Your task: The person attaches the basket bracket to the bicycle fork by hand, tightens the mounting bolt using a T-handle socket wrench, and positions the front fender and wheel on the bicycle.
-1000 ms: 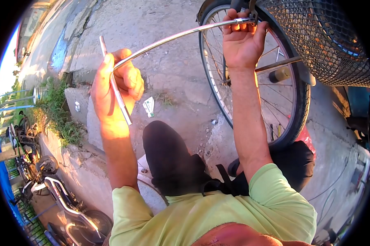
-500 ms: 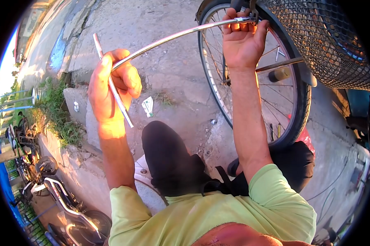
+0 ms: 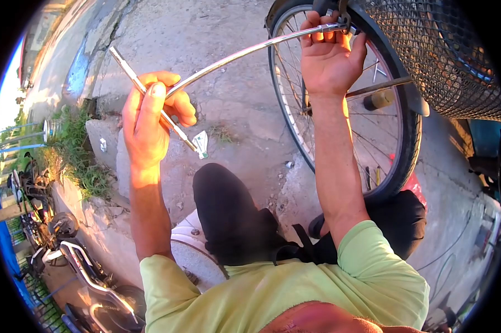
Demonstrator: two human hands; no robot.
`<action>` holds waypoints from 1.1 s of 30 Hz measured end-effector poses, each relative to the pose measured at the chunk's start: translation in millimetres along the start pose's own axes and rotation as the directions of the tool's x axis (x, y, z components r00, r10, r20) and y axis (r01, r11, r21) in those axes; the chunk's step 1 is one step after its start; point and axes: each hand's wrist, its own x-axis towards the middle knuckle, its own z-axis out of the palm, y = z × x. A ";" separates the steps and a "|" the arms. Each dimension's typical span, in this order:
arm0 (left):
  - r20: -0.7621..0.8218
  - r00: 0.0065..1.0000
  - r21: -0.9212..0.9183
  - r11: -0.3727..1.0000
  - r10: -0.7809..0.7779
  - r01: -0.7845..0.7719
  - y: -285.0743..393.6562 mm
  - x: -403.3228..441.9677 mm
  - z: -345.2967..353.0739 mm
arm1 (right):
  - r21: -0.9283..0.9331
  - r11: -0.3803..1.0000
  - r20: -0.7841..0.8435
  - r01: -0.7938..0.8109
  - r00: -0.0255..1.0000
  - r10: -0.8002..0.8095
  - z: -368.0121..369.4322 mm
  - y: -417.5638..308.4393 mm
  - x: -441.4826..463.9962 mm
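A long chrome T-handle socket wrench (image 3: 250, 50) spans between my two hands, its shaft looking curved in this wide view. My left hand (image 3: 146, 125) is closed around the crossbar where it meets the shaft, thumb lying along the bar. At the far end, the fingers of my right hand (image 3: 329, 69) curl behind the socket end, palm facing up and thumb apart. That end meets a dark metal fitting (image 3: 344, 15) above the bicycle wheel (image 3: 410, 152); the exact contact is hidden by the fingers.
A black mesh basket (image 3: 439, 61) overhangs the wheel on the right. My bent knee (image 3: 228, 205) is below the wrench. A scrap of white packaging (image 3: 201, 144) lies on the concrete. Motorbike parts (image 3: 89, 272) and grass (image 3: 84, 161) are at the left.
The crossbar has turned, its upper end swinging left and its lower end right. My left hand has rotated with it; my right hand stays nearly in place.
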 end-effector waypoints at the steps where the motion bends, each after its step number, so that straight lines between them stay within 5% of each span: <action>1: 0.013 1.000 -0.010 1.000 -0.001 0.001 -0.5 -1.1 -0.4 | 0.008 1.000 0.021 -0.014 1.000 0.014 3.7 -0.3 -3.0; 4: -0.028 0.999 -0.009 1.000 -0.020 0.019 0.5 -3.7 2.6 | 0.031 0.996 0.080 0.085 0.993 -0.088 9.6 7.0 -5.2; 21: -0.012 0.999 -0.082 0.996 -0.042 0.041 1.9 -1.5 5.4 | -0.062 0.994 -0.096 0.088 0.991 -0.094 14.8 6.6 -0.2; 33: 0.133 0.968 -0.356 0.901 -0.213 0.247 6.6 6.0 6.1 | -0.046 0.997 -0.077 0.064 0.995 -0.067 11.1 4.9 2.4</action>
